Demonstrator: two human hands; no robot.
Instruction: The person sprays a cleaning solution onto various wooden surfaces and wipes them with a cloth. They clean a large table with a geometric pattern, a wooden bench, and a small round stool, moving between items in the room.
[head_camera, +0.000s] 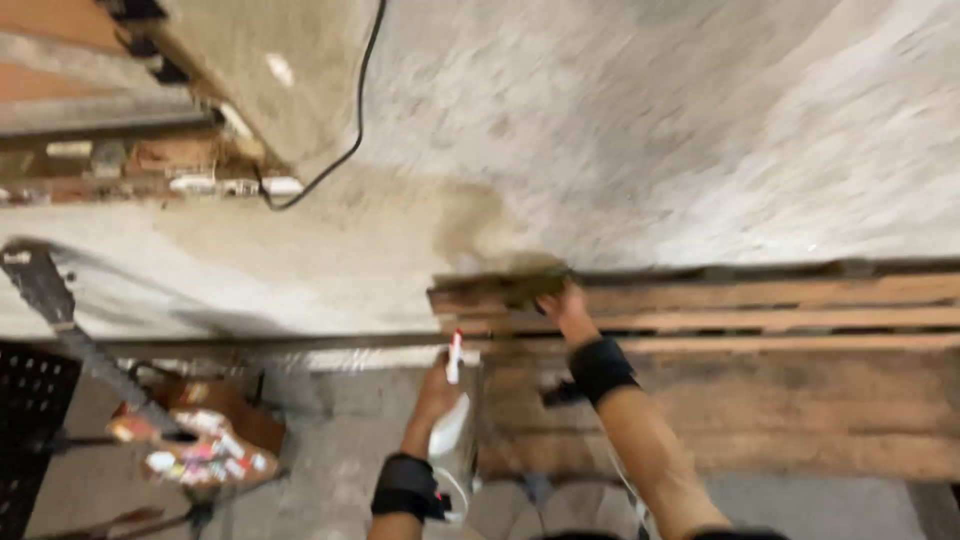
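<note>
Your left hand (437, 388) is wrapped around a white spray bottle (449, 420), fingers closed on its neck; motion blur hides exactly how each finger sits. The bottle stands roughly upright, its long axis running up and down in the view, with the red and white nozzle (455, 352) at the top pointing toward the wall and the white body hanging below your palm, in front of your forearm. It sits just left of the wooden pallet's end.

Your right hand (563, 301) reaches up to the top left corner of the wooden pallet (760, 400), pressing a dark brownish cloth or pad (520, 287) against the top slat. The fingers are curled over it, though whether they pinch it or lie flat you cannot tell from the blur. Both wrists wear black bands (600, 368).

The pallet leans on edge against the pale concrete wall (650, 120), its slats running left to right and off the right edge of view. Its left end is free, with bare grey floor (330, 440) below your left arm.

Further left, a shallow tray (200, 450) holds a jumble of small colourful items, too blurred to identify. A black cable (345, 150) trails down the wall above, well apart from both hands.
</note>
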